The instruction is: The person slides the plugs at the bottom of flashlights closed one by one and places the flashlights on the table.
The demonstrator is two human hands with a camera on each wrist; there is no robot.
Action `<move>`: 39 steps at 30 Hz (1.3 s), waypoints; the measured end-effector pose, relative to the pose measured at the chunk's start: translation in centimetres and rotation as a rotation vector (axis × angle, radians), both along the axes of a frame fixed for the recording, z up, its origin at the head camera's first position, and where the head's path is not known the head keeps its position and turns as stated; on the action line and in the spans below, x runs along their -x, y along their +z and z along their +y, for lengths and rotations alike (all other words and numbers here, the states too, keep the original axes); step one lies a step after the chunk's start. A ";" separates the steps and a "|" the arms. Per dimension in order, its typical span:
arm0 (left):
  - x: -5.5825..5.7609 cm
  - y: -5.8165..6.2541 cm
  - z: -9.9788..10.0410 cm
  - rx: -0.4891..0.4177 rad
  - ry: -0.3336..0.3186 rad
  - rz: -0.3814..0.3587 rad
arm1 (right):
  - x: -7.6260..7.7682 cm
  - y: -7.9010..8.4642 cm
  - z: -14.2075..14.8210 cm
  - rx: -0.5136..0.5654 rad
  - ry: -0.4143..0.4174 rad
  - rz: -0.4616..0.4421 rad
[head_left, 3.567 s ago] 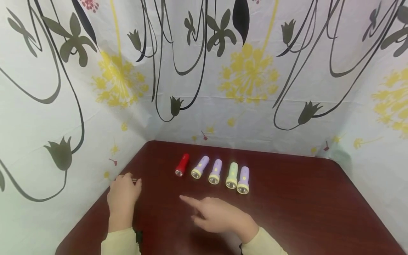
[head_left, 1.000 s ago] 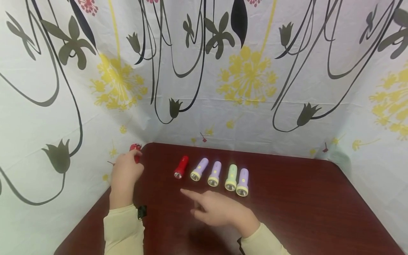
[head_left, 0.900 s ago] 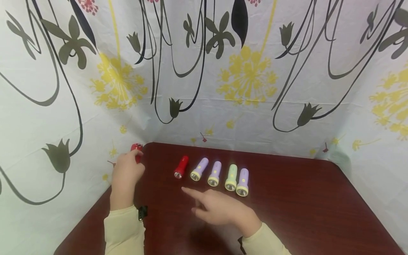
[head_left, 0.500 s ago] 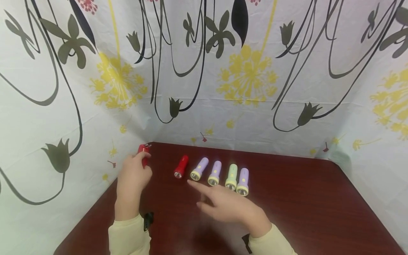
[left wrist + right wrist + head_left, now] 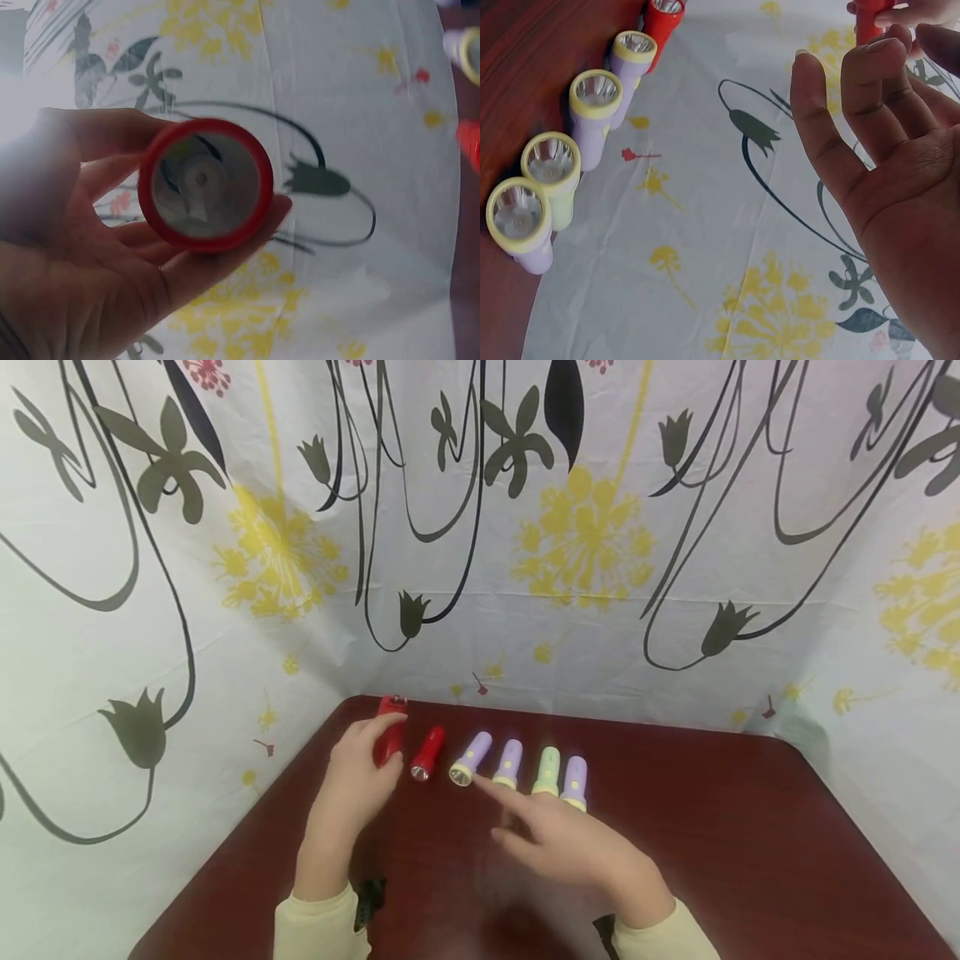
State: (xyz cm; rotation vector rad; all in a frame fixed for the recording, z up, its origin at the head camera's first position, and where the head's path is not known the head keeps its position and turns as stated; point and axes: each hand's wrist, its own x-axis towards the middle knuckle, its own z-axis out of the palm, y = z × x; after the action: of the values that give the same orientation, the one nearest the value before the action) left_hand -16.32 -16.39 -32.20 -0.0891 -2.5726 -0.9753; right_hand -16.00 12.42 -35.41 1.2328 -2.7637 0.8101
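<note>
My left hand (image 5: 356,772) grips a red flashlight (image 5: 393,747) between thumb and fingers, just left of another red flashlight (image 5: 428,753) lying on the table. In the left wrist view the lens of the held flashlight (image 5: 202,184) faces the camera, ringed by a red rim. My right hand (image 5: 573,843) holds nothing; its index finger stretches toward the head of the leftmost purple flashlight (image 5: 471,760). It hides part of the heads of a second purple flashlight (image 5: 508,762), a green one (image 5: 548,770) and a third purple one (image 5: 575,779).
The dark red-brown table (image 5: 750,827) has rounded back corners. A white curtain (image 5: 465,527) printed with flowers hangs behind it and along both sides. To the right of the row of flashlights, bare tabletop shows.
A red flashlight has come into view in my left hand, carried from the table's left edge rightward to beside the lying red one. My right hand has shifted right, over the flashlight heads.
</note>
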 end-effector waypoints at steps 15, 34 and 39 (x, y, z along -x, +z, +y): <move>-1.4 -0.8 2.8 -0.312 -0.144 -0.098 | 0.0 0.6 1.4 0.065 0.000 -0.063; -1.8 -1.4 5.4 -0.345 -0.203 -0.093 | -1.2 2.1 2.5 0.184 0.065 0.103; -2.0 -1.7 6.1 -0.264 -0.272 -0.036 | -1.3 2.2 2.7 0.228 0.075 0.126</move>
State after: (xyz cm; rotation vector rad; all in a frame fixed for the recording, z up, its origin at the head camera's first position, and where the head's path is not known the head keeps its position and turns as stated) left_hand -14.34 -10.30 -33.93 -0.3581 -2.4801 -1.4187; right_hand -14.73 15.09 -33.22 1.3003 -2.4597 0.9839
